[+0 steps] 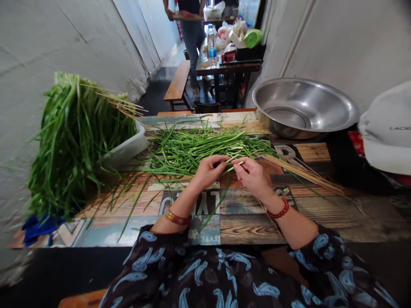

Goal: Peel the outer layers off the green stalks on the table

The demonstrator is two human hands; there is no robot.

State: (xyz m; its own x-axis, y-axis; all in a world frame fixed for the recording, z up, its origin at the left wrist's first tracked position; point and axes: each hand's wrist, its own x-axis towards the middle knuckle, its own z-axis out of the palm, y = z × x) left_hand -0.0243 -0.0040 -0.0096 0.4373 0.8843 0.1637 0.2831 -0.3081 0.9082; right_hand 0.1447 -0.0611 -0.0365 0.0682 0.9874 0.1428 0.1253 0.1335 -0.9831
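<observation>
Both my hands meet over the middle of the table, at the near edge of a loose pile of green chives [199,147]. My left hand [210,170] is closed in a pinch on pale chive stems. Close beside it on the right, my right hand [252,173] pinches the same stems, its fingertips nearly touching the left ones. A thin skewer seems to run down below my right hand. Right of the hands lies a bundle of wooden skewers [302,172]. At the left, skewered chives [80,141] stand heaped in a white tray [128,147].
A large steel basin [305,107] sits at the back right, with a white cap [388,128] beside it. A blue cloth [40,229] lies at the left edge. Beyond the table are a wooden bench [180,81], another table with a bottle [212,47], and a standing person [192,34] holding a board.
</observation>
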